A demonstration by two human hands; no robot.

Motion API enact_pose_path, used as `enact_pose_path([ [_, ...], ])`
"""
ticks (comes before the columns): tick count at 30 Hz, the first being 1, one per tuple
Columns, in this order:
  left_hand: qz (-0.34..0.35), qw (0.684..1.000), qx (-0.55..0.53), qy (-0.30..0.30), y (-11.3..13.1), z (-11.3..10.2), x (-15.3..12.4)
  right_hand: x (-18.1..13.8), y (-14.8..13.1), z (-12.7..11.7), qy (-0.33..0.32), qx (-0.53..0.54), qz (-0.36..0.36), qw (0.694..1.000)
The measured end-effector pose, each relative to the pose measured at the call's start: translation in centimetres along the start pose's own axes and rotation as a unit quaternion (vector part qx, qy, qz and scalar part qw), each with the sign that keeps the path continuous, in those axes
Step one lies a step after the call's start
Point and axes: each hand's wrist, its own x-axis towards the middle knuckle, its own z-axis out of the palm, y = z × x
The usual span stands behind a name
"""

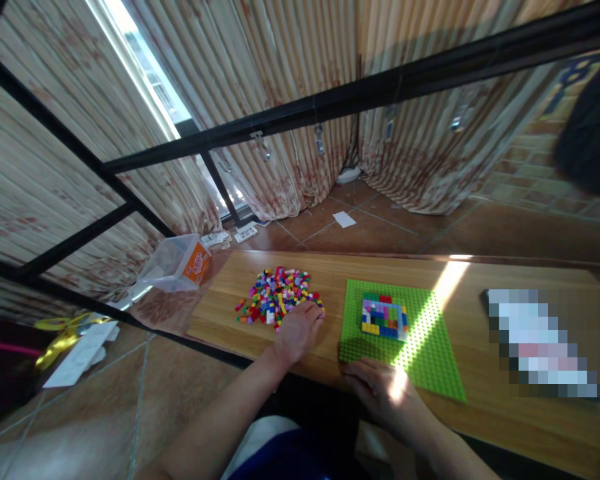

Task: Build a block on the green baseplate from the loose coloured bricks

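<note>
A pile of small colourful bricks (pixel 276 295) lies on the wooden table (pixel 330 273). My left hand (pixel 298 330) rests at the pile's near right edge, fingers curled down among the bricks; what they hold, if anything, is hidden. A green baseplate (pixel 425 333) lies to the right, with a flat patch of mixed-colour bricks (pixel 384 315) built on its far left part. My right hand (pixel 380 387) lies flat on the table at the baseplate's near left corner, fingers stretched and touching its edge.
A pixelated flat object (pixel 540 343) lies on the table's right side. A clear plastic box with an orange label (pixel 180 263) lies on the floor at the table's left end. Black metal bars (pixel 330 107) cross in front of striped curtains. Papers lie on the tiled floor.
</note>
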Motion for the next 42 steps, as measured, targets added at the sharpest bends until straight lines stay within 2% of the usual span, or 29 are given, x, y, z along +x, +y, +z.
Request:
enact_pose_path([
  [8,-0.007,1.000,-0.017,-0.014,0.7,-0.3,-0.5,0.0,-0.3,-0.2,0.005,0.004,-0.005,1.000],
  [14,-0.004,0.999,-0.045,-0.014,0.2,-0.6,-0.6,-0.1,-0.3,-0.1,0.014,0.004,-0.008,1.000],
  [19,-0.001,1.000,-0.011,-0.011,-0.2,-1.1,-1.0,0.0,-0.3,-0.2,0.009,0.005,-0.001,1.000],
  [25,0.003,1.000,0.007,0.011,0.6,-1.1,-0.5,0.0,-0.2,-0.2,0.007,0.007,-0.005,1.000],
  [33,0.054,0.996,0.058,-0.046,0.5,-1.3,1.0,-0.1,-0.3,-0.1,0.025,0.005,-0.020,0.999],
  [36,0.038,0.996,0.063,-0.053,0.8,-1.1,0.8,0.0,-0.3,-0.1,0.025,0.005,-0.023,0.999],
  [42,-0.041,0.994,0.093,-0.043,2.6,-0.2,1.2,0.0,-0.4,-0.2,0.027,0.004,-0.018,0.999],
])
